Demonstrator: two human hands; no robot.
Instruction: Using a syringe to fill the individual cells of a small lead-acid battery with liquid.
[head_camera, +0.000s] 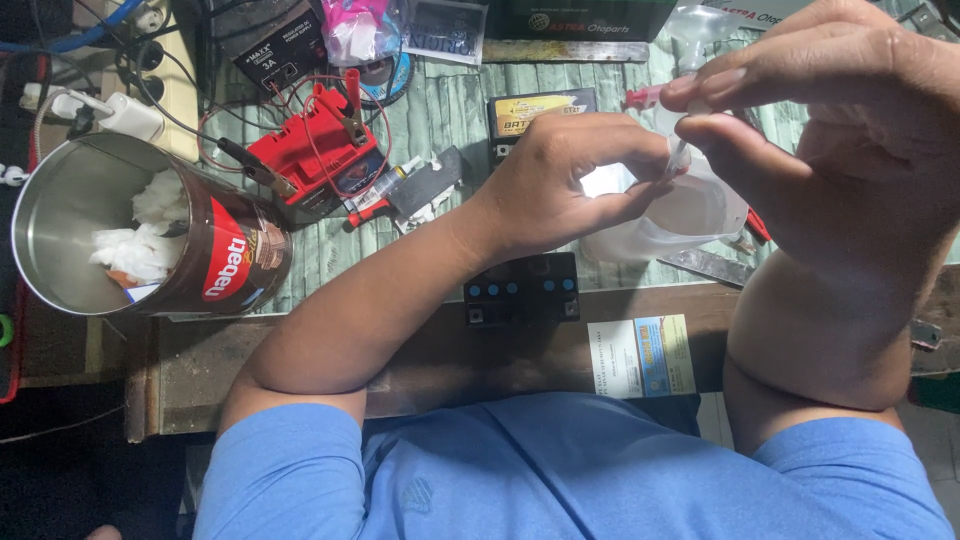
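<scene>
Caption: both hands work a clear plastic bottle (680, 215) over a small black battery (522, 288) at the bench edge.

Detail: I see the left hand (565, 180) wrapped around the bottle, fingers closed on its body, holding it tilted just above and right of the battery. The right hand (840, 110) pinches a thin clear tube (680, 155) at the bottle's top between thumb and forefinger; the other fingers are hidden. I judge the step in hand as fitting or adjusting the tube; the next move calls for a steady bottle and a fine grip. Labels by place: 1 brown round tin (150, 235) with a red band at left, holding white tissue; 1 red battery (315, 150) with clip leads behind it; 1 yellow-labelled black box (535, 110) at centre; 1 white-and-blue sticker (640, 357) on the bench front.
</scene>
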